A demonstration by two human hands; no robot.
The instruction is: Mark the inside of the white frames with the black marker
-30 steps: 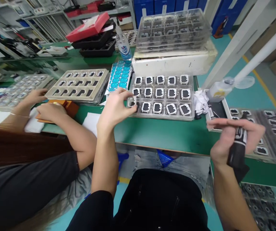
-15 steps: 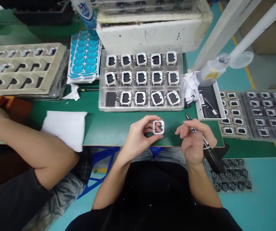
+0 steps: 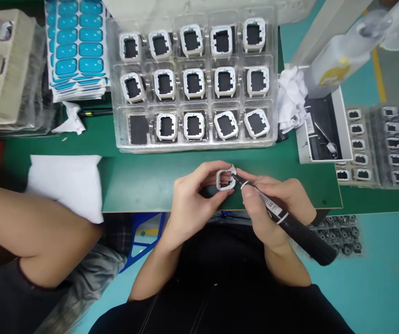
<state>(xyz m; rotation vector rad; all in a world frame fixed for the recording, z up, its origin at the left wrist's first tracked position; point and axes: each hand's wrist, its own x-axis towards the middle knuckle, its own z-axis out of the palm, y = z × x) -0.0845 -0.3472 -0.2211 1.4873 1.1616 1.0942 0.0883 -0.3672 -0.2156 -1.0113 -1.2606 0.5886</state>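
— While the left hand [image 3: 188, 204] pinches the white frame [image 3: 225, 180] above the green mat's [image 3: 143, 181] edge, where's the marker [image 3: 282, 218]?
— Clasped in the right hand [image 3: 272, 208], slanting up-left, tip touching the frame's right side.

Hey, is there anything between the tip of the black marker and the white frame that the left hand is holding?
Nothing visible: the black marker in the right hand already has its tip at the white frame held by the left hand.
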